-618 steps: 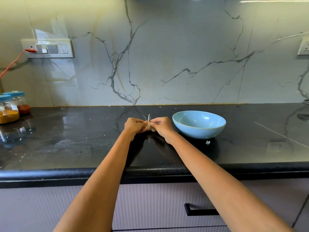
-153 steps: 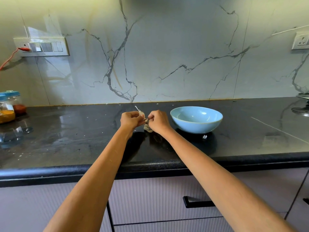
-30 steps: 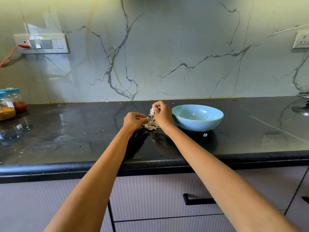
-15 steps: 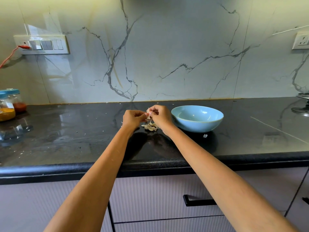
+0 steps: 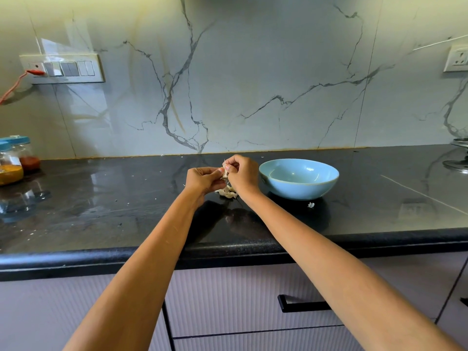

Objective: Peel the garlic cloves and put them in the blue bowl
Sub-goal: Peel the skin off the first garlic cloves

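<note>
Both my hands pinch garlic clove (image 5: 224,172) above counter (image 5: 126,203), left hand (image 5: 203,179) steadying, right hand (image 5: 241,173) tugging skin. Blue bowl (image 5: 298,179) just right, looks empty. Risks: clove slips, skin flies into bowl.

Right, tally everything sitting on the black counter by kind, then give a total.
Blue bowl: 1
Blue-lidded jars, at the left edge: 2
Pile of garlic skins, under the hands: 1
Stray white garlic scrap, in front of the bowl: 1
Total: 5
The metal item at the far right edge is cut off, so it is not counted.
</note>
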